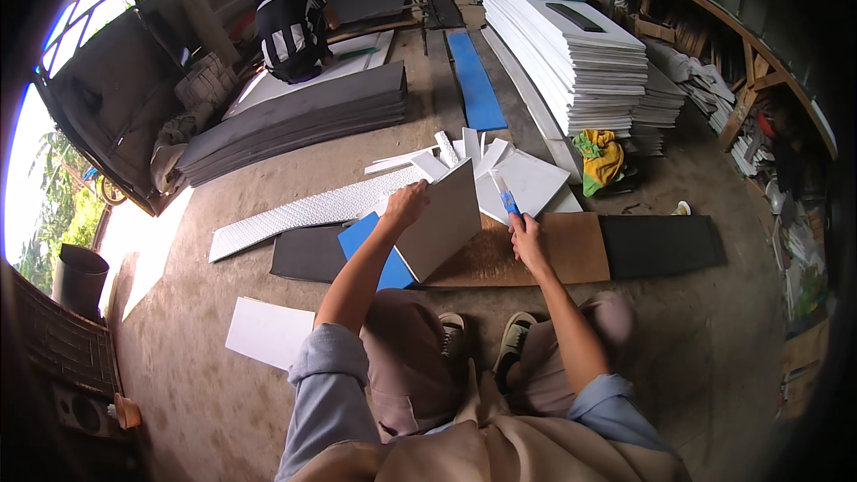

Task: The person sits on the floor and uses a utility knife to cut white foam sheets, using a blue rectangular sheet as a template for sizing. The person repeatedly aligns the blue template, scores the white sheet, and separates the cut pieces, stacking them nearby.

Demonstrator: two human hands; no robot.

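My left hand [406, 205] is closed on the upper left edge of a pale grey-white sheet [446, 219], which stands tilted on its lower edge. A blue sheet [361, 239] lies beside and partly behind it. My right hand [528, 243] grips a blue-handled tool with a pale flat tip [507, 196], pointing up and away from me, just right of the upright sheet. I cannot make out whether the tip is a blade or bristles. Under the sheet is a brown board [544, 245] on a dark mat [661, 241].
White offcuts [527, 178] and a textured white strip [312, 210] lie beyond the board. A loose white sheet [268, 330] is at my left. Tall white sheet stacks [571, 62], a yellow-green cloth [600, 161] and dark sheets [303, 116] stand farther off. Another person [290, 31] crouches far left.
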